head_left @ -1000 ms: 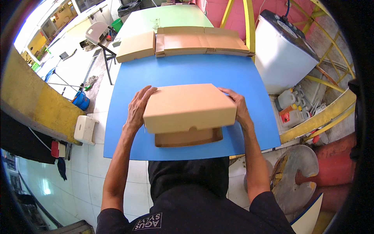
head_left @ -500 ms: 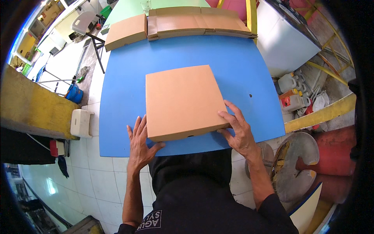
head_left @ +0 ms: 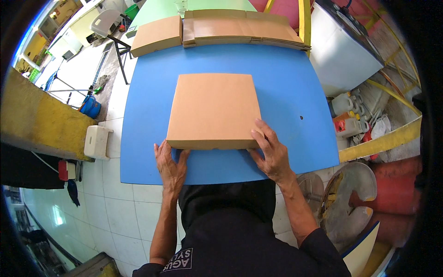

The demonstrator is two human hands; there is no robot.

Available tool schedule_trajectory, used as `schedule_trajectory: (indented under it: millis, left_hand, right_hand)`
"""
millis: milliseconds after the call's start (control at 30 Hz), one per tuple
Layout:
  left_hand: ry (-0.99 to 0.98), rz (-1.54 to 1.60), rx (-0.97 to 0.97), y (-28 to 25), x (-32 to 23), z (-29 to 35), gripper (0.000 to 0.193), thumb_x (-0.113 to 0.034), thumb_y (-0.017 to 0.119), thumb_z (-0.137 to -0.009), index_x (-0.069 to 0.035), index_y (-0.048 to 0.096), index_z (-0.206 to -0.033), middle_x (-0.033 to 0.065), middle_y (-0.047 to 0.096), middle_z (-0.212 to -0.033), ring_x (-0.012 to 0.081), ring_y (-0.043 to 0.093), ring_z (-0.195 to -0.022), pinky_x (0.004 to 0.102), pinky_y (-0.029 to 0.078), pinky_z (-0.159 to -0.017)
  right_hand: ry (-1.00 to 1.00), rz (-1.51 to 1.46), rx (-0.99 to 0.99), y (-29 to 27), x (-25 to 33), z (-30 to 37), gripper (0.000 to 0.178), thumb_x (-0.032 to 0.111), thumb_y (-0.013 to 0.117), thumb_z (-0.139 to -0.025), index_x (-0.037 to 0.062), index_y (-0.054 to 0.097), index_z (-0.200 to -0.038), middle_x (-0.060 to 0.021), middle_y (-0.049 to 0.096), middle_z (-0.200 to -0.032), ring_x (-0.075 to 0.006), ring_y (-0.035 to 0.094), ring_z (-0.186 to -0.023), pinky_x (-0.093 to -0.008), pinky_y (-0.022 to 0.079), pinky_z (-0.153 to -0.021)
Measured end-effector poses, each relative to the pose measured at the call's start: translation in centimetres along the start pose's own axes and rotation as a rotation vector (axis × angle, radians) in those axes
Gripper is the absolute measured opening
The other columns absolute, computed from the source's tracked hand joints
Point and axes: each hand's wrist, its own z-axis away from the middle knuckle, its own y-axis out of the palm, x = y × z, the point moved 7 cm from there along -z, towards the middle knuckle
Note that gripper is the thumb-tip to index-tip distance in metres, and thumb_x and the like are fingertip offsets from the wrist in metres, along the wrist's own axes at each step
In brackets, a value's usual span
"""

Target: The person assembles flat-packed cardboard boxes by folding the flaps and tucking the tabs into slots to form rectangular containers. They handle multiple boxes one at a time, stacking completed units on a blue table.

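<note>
In the middle of the blue tabletop (head_left: 221,167) lies a closed, flat brown cardboard box (head_left: 214,106), its near side facing me. My left hand (head_left: 170,168) grips the near left corner, with the thumb at the front side and the fingers beside the corner. At the near right corner my right hand (head_left: 273,154) has its fingers over the lid's edge and its thumb against the front side. Some fingertips of both hands are hidden by the box.
A brown box (head_left: 157,34) and a long row of flattened cardboard (head_left: 240,27) line the table's far edge. A white stool (head_left: 97,142) stands left on the tiled floor. To the right are a white appliance (head_left: 344,51), plastic jugs (head_left: 348,127) and a yellow rail (head_left: 383,141).
The box has turned slightly and slid away from me, so its near side now runs nearly parallel to the table's edge. Both hands moved forward with it.
</note>
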Motion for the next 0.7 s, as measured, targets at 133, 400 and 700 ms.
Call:
schedule_trajectory:
  millis: [133, 400, 700]
  left_hand:
    - [-0.03, 0.009, -0.101, 0.0, 0.4, 0.1, 0.045, -0.027, 0.074, -0.088, -0.002, 0.061, -0.123, 0.017, 0.067, -0.117, 0.0333, 0.058, -0.118, 0.0536, 0.025, -0.119]
    - [-0.047, -0.057, -0.228, 0.6, -0.3, -0.4, 0.036, -0.019, 0.078, -0.083, -0.003, 0.064, -0.112, 0.0145, 0.067, -0.109, 0.0323, 0.061, -0.11, 0.0545, 0.026, -0.117]
    - [-0.088, 0.768, -0.217, 1.9, -0.3, -1.2, 0.03, -0.012, 0.074, -0.089, -0.002, 0.056, -0.112, 0.0114, 0.062, -0.114, 0.02, 0.065, -0.094, 0.0374, 0.056, -0.078]
  right_hand:
    - [-0.067, -0.108, -0.056, 0.0, -0.1, 0.2, 0.072, 0.012, 0.083, -0.076, 0.0161, 0.046, -0.138, -0.0164, 0.049, -0.144, -0.0365, 0.062, -0.119, -0.0398, 0.064, -0.086]
    - [-0.08, -0.129, -0.106, -0.4, -0.8, 1.5, 0.067, 0.017, 0.084, -0.077, 0.0142, 0.051, -0.135, -0.0186, 0.052, -0.14, -0.0369, 0.061, -0.119, -0.043, 0.061, -0.089]
    - [-0.049, -0.098, -0.144, -0.1, -1.2, 0.8, 0.069, 0.014, 0.086, -0.073, 0.0162, 0.052, -0.134, -0.0172, 0.053, -0.138, -0.0355, 0.066, -0.111, -0.039, 0.065, -0.08]
